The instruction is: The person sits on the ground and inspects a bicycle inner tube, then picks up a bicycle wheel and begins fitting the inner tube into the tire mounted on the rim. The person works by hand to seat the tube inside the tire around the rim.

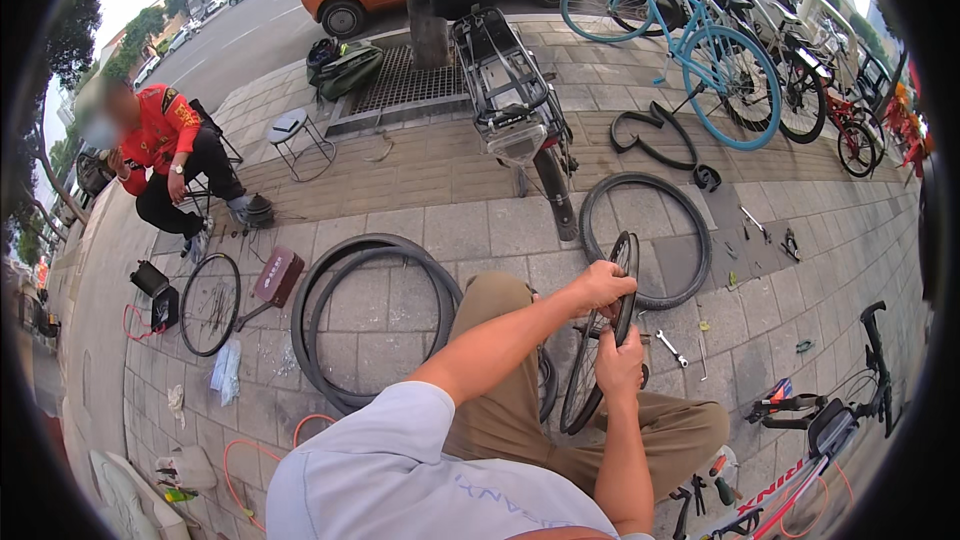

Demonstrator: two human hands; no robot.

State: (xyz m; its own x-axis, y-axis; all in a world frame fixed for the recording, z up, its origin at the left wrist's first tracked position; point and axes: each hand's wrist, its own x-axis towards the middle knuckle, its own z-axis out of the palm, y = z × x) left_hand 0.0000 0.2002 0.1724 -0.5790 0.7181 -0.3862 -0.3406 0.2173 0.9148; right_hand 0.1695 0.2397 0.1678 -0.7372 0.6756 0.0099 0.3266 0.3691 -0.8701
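Between my knees stands a bicycle wheel [577, 392], tilted and seen nearly edge-on, with a dark tire [628, 252] along its rim. The fingers of my left hand [602, 287] are closed on the tire at the upper part. A little lower, my right hand [621, 364] grips the tire from the near side, its thumb pressed up along it. Just beyond the wheel, a loose bicycle tire [703, 230] lies flat on the paving. To the right of my right hand is a wrench [672, 348].
Loose tires [304, 340] lie left of my knee, near a spoked wheel [211, 348]. A parked bicycle [520, 90] stands ahead, a blue bicycle [690, 35] farther right. Pliers [792, 244] lie right; another bicycle [835, 430] is near right. A seated person [160, 140] is far left.
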